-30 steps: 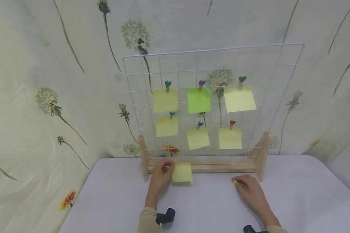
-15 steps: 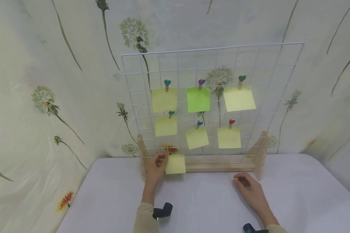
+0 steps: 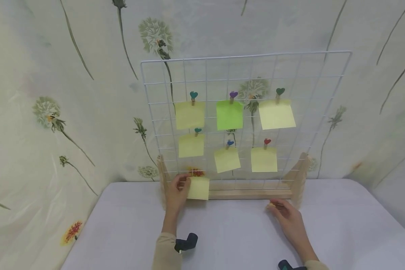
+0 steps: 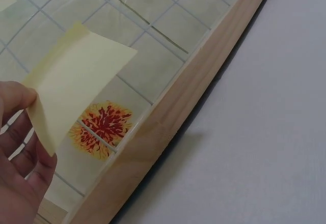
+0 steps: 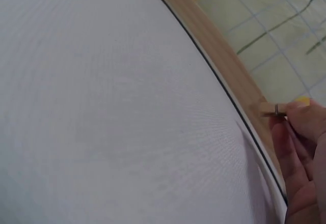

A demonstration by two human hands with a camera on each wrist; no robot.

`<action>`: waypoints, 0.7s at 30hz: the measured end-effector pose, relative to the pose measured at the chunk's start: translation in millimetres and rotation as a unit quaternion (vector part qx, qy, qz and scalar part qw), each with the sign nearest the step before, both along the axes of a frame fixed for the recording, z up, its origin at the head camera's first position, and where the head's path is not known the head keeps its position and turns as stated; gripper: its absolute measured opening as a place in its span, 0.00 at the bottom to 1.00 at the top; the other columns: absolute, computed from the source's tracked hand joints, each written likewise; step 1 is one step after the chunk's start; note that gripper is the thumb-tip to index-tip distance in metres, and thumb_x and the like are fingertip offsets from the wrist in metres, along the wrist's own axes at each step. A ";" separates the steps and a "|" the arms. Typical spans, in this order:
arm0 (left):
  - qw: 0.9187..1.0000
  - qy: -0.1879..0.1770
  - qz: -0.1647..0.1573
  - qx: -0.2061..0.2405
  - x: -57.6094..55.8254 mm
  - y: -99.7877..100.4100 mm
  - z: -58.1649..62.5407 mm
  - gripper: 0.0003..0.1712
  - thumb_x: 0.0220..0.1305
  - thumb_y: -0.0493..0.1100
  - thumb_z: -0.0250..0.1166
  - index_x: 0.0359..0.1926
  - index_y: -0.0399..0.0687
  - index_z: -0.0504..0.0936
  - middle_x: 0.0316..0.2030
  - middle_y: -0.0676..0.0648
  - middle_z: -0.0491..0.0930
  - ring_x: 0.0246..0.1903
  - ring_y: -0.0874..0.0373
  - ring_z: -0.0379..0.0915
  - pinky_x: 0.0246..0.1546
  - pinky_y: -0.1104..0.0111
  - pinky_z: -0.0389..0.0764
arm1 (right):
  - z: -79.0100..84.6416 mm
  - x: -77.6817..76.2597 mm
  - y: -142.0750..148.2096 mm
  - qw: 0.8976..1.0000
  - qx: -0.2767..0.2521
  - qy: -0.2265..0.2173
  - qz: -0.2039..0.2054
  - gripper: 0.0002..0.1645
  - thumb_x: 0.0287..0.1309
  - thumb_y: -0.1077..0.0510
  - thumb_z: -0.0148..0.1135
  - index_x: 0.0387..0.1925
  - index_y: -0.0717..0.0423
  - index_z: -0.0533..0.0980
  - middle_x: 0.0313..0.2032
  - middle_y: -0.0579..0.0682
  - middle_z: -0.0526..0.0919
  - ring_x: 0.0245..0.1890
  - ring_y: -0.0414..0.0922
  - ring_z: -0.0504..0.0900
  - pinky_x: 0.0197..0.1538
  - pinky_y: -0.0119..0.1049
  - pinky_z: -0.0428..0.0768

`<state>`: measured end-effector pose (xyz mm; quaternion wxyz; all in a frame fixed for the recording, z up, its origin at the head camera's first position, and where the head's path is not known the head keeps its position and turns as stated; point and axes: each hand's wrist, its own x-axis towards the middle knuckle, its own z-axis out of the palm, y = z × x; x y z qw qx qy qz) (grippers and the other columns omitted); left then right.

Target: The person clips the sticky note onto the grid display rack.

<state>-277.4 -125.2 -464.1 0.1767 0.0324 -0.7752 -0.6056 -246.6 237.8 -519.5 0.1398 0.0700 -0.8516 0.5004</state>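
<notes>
My left hand (image 3: 177,193) pinches a pale yellow sticky note (image 3: 199,188) by its left edge, at the lower left of the wire grid. In the left wrist view the note (image 4: 81,76) tilts in front of the wires, thumb on its near face. Over the table at right, my right hand (image 3: 287,217) pinches a small wooden clothespin (image 5: 275,109) with a bit of yellow on it. Its jaw end points away from the fingertips. The white wire grid (image 3: 246,56) bears several yellow notes and one green note (image 3: 230,115), each under a heart-topped clothespin.
A wooden base bar (image 3: 249,194) runs between two wooden feet, the right one (image 3: 300,180) close to my right hand. The white-covered table (image 3: 236,232) spreads in front. Behind the grid hangs a flower-printed sheet (image 3: 98,138).
My left hand has carried the note left and up, from over the table's back to the grid's lower left. My right hand has stayed near its place, the clothespin turning slightly.
</notes>
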 end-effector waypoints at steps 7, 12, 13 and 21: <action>0.999 0.018 0.030 0.034 1.2 2.5 9.9 0.09 0.63 0.37 0.61 0.44 0.43 0.82 0.38 0.41 0.82 0.37 0.52 0.78 0.38 0.72 0.76 | 4.3 2.0 -3.0 0.998 -0.052 -0.010 0.016 0.17 0.60 0.56 0.61 0.49 0.58 0.75 0.47 0.56 0.81 0.43 0.24 0.79 0.44 0.18 0.77; 0.998 0.022 0.027 0.056 6.8 3.6 20.3 0.11 0.61 0.34 0.61 0.45 0.36 0.80 0.39 0.36 0.80 0.38 0.47 0.77 0.34 0.73 0.76 | 5.3 3.8 -6.9 0.998 -0.057 -0.021 0.002 0.19 0.58 0.53 0.63 0.50 0.55 0.76 0.47 0.53 0.81 0.43 0.24 0.79 0.45 0.18 0.77; 0.998 0.021 0.029 0.056 6.4 3.6 19.1 0.11 0.61 0.34 0.62 0.45 0.37 0.80 0.39 0.37 0.81 0.38 0.48 0.77 0.34 0.74 0.76 | 5.0 4.5 -7.3 0.998 -0.059 -0.024 0.002 0.19 0.57 0.53 0.64 0.50 0.55 0.76 0.47 0.54 0.81 0.43 0.24 0.79 0.45 0.18 0.77; 0.995 0.005 0.056 0.083 -3.8 3.0 3.0 0.10 0.58 0.42 0.67 0.42 0.49 0.81 0.36 0.45 0.83 0.34 0.62 0.76 0.36 0.74 0.77 | 6.7 9.8 -12.7 0.993 -0.115 -0.026 0.024 0.17 0.58 0.57 0.63 0.48 0.59 0.76 0.45 0.45 0.82 0.45 0.27 0.80 0.47 0.21 0.78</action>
